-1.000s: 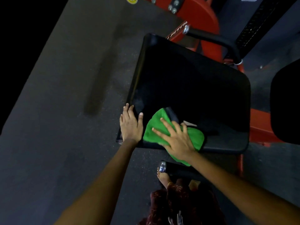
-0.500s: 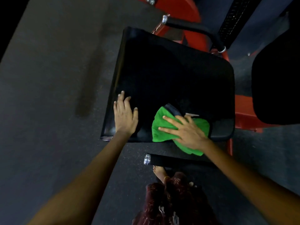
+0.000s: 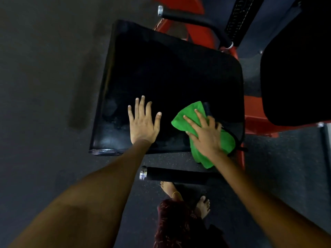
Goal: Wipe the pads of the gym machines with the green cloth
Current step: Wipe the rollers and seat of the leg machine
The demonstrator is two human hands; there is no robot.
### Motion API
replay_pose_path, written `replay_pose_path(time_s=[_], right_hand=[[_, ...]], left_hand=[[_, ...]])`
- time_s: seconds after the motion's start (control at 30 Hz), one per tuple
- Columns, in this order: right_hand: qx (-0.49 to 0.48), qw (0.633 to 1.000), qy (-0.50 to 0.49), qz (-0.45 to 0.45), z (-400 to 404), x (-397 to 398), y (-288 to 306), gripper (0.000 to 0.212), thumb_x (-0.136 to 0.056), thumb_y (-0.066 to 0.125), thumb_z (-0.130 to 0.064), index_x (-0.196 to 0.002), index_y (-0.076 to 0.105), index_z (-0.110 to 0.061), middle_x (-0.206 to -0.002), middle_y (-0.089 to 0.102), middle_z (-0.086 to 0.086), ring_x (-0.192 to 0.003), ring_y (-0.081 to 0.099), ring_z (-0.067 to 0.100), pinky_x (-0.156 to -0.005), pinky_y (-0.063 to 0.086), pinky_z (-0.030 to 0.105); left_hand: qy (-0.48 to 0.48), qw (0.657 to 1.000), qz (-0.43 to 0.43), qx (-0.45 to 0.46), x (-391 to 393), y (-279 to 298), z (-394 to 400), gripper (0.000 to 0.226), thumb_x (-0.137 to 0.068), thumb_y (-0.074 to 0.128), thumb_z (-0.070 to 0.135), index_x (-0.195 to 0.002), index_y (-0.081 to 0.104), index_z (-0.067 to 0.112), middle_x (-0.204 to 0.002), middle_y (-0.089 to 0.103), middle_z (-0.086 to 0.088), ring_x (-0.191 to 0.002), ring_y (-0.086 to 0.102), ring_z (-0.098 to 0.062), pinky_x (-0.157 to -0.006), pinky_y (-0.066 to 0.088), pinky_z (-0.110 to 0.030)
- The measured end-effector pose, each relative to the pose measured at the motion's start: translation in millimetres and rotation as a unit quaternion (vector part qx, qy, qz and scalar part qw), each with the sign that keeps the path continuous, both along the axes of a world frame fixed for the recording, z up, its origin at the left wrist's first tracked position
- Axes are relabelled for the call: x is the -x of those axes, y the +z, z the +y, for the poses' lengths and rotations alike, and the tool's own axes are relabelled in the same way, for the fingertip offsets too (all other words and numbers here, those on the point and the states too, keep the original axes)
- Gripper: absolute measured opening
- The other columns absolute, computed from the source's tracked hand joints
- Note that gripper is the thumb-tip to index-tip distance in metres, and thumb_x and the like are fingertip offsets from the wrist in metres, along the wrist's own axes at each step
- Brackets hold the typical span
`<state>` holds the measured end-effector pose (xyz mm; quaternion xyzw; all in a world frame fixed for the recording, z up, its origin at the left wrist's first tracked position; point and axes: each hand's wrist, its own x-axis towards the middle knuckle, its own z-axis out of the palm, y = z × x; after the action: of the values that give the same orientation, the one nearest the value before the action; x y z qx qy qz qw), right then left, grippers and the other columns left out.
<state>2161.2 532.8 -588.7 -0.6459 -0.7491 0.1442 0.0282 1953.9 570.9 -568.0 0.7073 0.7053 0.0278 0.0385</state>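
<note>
lying diagonally near-right: green cloth [image 3: 186, 119]

My single head-worn view looked steeply down (close, at arm's reach) onto the black pad [image 3: 170, 83] and floor [image 3: 44, 86].

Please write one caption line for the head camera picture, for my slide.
Right hand presses the green cloth on the black seat pad; left hand rests flat beside it.
</note>
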Motion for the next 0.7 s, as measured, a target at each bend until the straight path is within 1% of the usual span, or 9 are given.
replay_pose_path(time_s=[0.03,0.1,0.17,0.23,0.3,0.37,0.43,0.6,0.7], right_hand=[[-0.019,1.0,-0.007,0.003,-3,13,4,0.063,-0.088,0.057,-0.046,-0.144,0.029,-0.044,-0.154,0.029,0.002,-0.126,0.037,0.037,-0.095,0.036,0.06],[-0.067,0.995,0.076,0.02,-12,23,2,0.071,-0.081,0.068,-0.041,-0.143,0.033,-0.042,-0.152,0.034,0.003,-0.12,0.041,0.037,-0.091,0.04,0.06],[-0.097,0.977,0.188,0.013,-19,6,-4,0.084,-0.072,0.076,-0.034,-0.143,0.031,-0.042,-0.152,0.033,0.002,-0.119,0.045,0.036,-0.09,0.041,0.059],[-0.092,0.967,0.236,-0.009,-13,-26,-8,0.093,-0.069,0.08,-0.03,-0.144,0.026,-0.044,-0.153,0.031,0.0,-0.122,0.047,0.037,-0.091,0.041,0.059],[-0.05,0.985,0.163,-0.014,-1,-45,-6,0.086,-0.078,0.074,-0.029,-0.144,0.022,-0.046,-0.155,0.026,-0.001,-0.128,0.04,0.039,-0.096,0.036,0.06],[0.009,1.0,0.018,0.0,14,-39,-2,0.067,-0.091,0.057,-0.037,-0.144,0.019,-0.049,-0.159,0.015,-0.004,-0.134,0.027,0.036,-0.104,0.028,0.056],[0.033,0.999,-0.02,0.012,20,-14,7,0.061,-0.094,0.05,-0.043,-0.145,0.017,-0.05,-0.159,0.009,-0.004,-0.136,0.021,0.034,-0.106,0.025,0.053],[-0.06,0.978,0.198,0.024,-11,-5,1,0.086,-0.072,0.077,-0.025,-0.142,0.032,-0.043,-0.154,0.03,0.001,-0.123,0.045,0.039,-0.092,0.04,0.059],[-0.073,0.97,0.233,-0.003,-6,-41,-6,0.097,-0.063,0.084,-0.02,-0.141,0.032,-0.043,-0.151,0.036,0.001,-0.118,0.052,0.039,-0.088,0.043,0.06]], left_hand=[[0.002,1.0,0.011,0.006,-1,1,1,0.071,-0.094,0.007,0.053,-0.145,0.033,0.011,-0.158,0.017,-0.009,-0.147,0.007,-0.024,-0.117,-0.004,-0.045],[0.003,1.0,0.028,0.014,-1,0,0,0.069,-0.095,0.003,0.051,-0.149,0.024,0.013,-0.159,0.01,-0.007,-0.147,0.003,-0.023,-0.117,-0.007,-0.045],[0.005,0.999,0.037,0.021,-1,-2,0,0.069,-0.094,0.0,0.05,-0.151,0.015,0.015,-0.16,0.004,-0.006,-0.147,-0.002,-0.022,-0.116,-0.009,-0.045],[0.005,0.998,0.047,0.033,-1,-2,-1,0.069,-0.093,-0.004,0.051,-0.152,0.009,0.017,-0.16,0.0,-0.005,-0.147,-0.005,-0.021,-0.115,-0.012,-0.045],[0.006,0.997,0.063,0.039,-1,-2,0,0.07,-0.091,-0.006,0.052,-0.152,0.005,0.018,-0.16,-0.004,-0.005,-0.147,-0.008,-0.022,-0.115,-0.013,-0.045],[0.007,0.997,0.071,0.044,0,-2,1,0.071,-0.091,-0.007,0.053,-0.151,0.003,0.018,-0.16,-0.004,-0.004,-0.147,-0.008,-0.022,-0.115,-0.013,-0.046],[0.008,0.997,0.066,0.042,-1,-2,1,0.071,-0.091,-0.005,0.053,-0.152,0.007,0.018,-0.16,-0.001,-0.004,-0.147,-0.007,-0.022,-0.116,-0.011,-0.046],[0.007,0.998,0.043,0.037,-2,0,3,0.069,-0.093,0.0,0.05,-0.151,0.015,0.017,-0.16,0.007,-0.005,-0.147,-0.002,-0.023,-0.116,-0.007,-0.047],[0.008,0.998,0.048,0.04,-2,1,1,0.069,-0.093,-0.001,0.05,-0.151,0.014,0.017,-0.16,0.007,-0.006,-0.147,-0.001,-0.023,-0.116,-0.006,-0.048]])
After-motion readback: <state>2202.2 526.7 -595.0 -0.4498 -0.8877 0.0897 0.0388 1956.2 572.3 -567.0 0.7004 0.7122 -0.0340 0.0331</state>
